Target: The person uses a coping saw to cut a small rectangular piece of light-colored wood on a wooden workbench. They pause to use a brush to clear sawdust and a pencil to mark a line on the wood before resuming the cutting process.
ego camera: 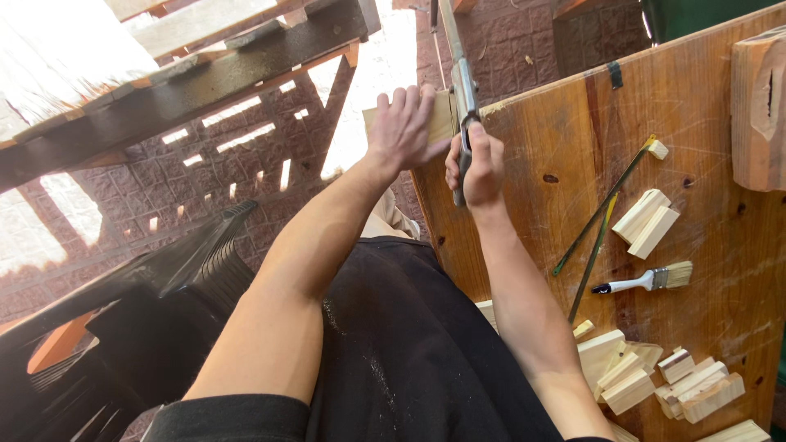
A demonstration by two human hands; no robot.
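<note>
we see a pale wood piece (443, 116) sitting at the far left edge of the worktop (573, 123), its end sticking out over the edge. our left hand (403, 128) lies flat on it, fingers spread and pressing down, thumb toward the right hand. our right hand (477, 168) is curled tight around the dark handle of a saw (461, 90); the metal frame of the saw runs up and away from the hand, just beside the wood piece. whether the blade touches the wood we cannot tell, since the left hand covers that spot.

both forearms reach forward over a black apron (409, 352), which carries a dusting of pale sawdust.

on the worktop, right of the right forearm: two thin dark rods (602, 209) lying crossed; two cut blocks (647, 223) touching each other just beside the rods; one small block (657, 149) at the upper end of the rods. below these a paintbrush (647, 280) with white handle and pale bristles. nearer to us, a loose heap of offcuts (655, 376), several touching or stacked. at the far right, a large rough wood chunk (759, 106).

left of the worktop: a brick-paved floor (164, 180) in patchy sunlight, a black plastic crate (155, 319) and a dark wooden beam (188, 90) above it.
</note>
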